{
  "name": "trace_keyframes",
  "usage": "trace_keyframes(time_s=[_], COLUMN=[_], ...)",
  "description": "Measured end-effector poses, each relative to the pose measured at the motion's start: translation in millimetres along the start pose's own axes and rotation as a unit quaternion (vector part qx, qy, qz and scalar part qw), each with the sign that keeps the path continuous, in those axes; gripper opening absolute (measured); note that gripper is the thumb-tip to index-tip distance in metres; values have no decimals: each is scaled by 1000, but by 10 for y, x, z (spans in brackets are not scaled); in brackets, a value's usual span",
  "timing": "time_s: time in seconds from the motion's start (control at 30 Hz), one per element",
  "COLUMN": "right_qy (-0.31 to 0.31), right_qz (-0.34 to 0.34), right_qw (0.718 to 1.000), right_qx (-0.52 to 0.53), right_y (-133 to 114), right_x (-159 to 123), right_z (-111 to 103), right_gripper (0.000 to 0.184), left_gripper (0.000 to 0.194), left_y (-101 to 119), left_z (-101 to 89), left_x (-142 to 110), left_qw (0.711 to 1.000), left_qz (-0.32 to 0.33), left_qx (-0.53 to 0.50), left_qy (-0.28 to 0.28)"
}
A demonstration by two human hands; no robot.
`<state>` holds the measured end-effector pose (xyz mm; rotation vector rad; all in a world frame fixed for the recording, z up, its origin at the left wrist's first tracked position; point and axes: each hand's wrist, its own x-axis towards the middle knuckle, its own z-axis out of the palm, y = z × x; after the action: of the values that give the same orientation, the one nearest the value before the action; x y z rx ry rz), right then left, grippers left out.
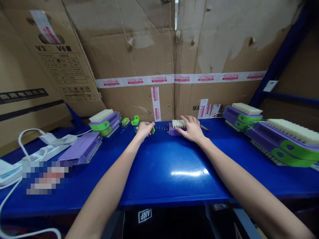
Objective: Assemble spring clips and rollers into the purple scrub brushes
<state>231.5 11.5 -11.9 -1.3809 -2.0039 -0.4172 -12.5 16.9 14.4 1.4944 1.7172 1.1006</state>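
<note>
My left hand point(144, 129) is closed around a small green plastic piece point(152, 130) at the back of the blue table point(161, 169). My right hand point(190, 127) lies over a purple brush with white bristles point(176, 125), fingers curled on top of it, just right of the left hand. A row of small metal springs point(160, 127) lies between the two hands. Two more green pieces point(131, 121) sit left of my left hand.
Stacked purple-and-green brushes stand at the left point(103, 122) and in a long row at the right point(274, 139). A flat purple brush body point(82, 149) and a white power strip point(42, 152) with cables lie at the left. Cardboard boxes point(159, 53) wall the back.
</note>
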Motion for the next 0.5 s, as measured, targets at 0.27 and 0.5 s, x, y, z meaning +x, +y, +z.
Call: trace_keyframes(time_s=[0.27,0.5], right_qy=[-51,-72], right_qz=[0,-40], right_qw=[998,994], right_qx=[34,78], right_y=[76,134], right_x=[22,19], right_z=[-50,-24], right_gripper=[61,88], left_gripper=[17,17], left_y=[-13,-32], left_z=[-32,41], left_x=[5,-23], left_qw=[999,992], left_qz=[7,19], left_qx=[-24,-30], left_qy=[-39,-125])
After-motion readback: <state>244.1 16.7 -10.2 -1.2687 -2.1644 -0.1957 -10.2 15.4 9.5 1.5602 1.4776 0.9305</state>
